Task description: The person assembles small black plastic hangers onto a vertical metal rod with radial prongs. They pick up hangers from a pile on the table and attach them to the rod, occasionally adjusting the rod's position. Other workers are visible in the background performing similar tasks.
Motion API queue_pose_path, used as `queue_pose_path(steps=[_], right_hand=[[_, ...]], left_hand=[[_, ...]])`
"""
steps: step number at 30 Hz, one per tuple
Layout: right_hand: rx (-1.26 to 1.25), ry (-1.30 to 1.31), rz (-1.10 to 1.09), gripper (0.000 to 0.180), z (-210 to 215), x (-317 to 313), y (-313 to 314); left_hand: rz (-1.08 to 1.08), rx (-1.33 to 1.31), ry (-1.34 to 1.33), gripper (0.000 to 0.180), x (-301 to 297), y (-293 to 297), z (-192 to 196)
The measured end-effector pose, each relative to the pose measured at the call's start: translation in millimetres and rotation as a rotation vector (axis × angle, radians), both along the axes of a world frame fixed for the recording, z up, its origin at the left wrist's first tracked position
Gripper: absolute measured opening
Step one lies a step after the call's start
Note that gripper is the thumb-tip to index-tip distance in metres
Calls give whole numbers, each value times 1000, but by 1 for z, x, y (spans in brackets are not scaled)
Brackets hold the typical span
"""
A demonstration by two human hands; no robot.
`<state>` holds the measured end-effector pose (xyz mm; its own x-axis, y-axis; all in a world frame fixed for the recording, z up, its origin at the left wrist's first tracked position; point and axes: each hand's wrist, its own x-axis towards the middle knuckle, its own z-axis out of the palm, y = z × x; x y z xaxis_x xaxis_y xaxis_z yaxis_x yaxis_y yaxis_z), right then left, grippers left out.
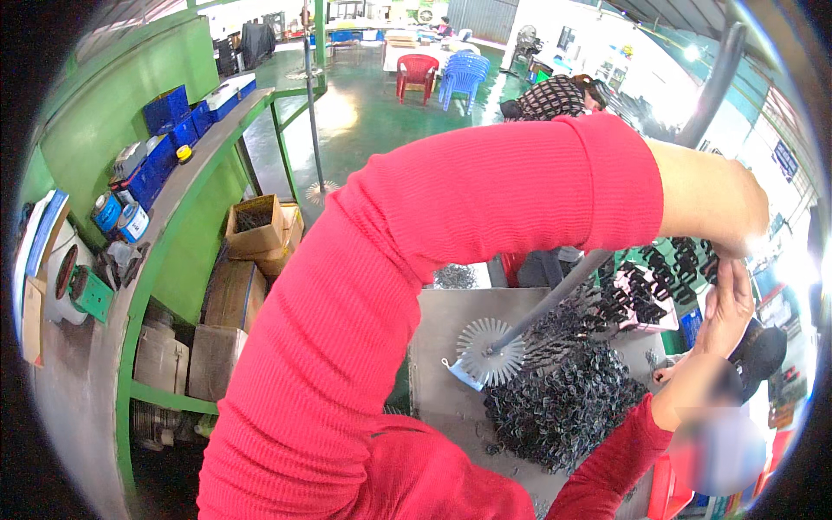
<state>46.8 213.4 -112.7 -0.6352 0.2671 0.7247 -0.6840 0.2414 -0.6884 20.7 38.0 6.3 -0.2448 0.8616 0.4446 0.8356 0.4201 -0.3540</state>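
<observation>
My left arm, in a red ribbed sleeve, arches across the view to the far right. There my left hand (735,201) bends downward, its fingers lost in glare. Just beneath it my right hand (730,308) is raised, fingers pointing up and close together; what they pinch, if anything, is too small to tell. Beside the fingertips hang rows of small black parts (666,270). Below lies a large heap of small black curved pieces (563,403) on a grey table (442,325). A metal rod ends in a round ring of radiating spokes (490,351) by the heap.
A co-worker in a black cap (761,355) sits close at the right, near a red plastic chair (667,485). Another person in a checked shirt (555,97) bends over behind my arm. At left, a green-framed bench (143,260) carries blue bins (165,111); cardboard boxes (256,238) stand beyond.
</observation>
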Motion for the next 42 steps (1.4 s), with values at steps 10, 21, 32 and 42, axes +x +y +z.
queue_pose_path(steps=[10, 21, 32, 42], right_hand=[[-155, -145, -191, 28, -18, 19, 73], [501, -429, -476, 49, -26, 21, 73], [222, 45, -286, 18, 11, 0, -30], [-140, -97, -25, 22, -10, 29, 81]], left_hand=[[-78, -32, 77, 25, -1, -17, -1], [-31, -49, -314, 37, 38, -32, 19], [-111, -100, -68, 19, 28, -21, 15], [-140, -65, -192, 36, 12, -33, 12]])
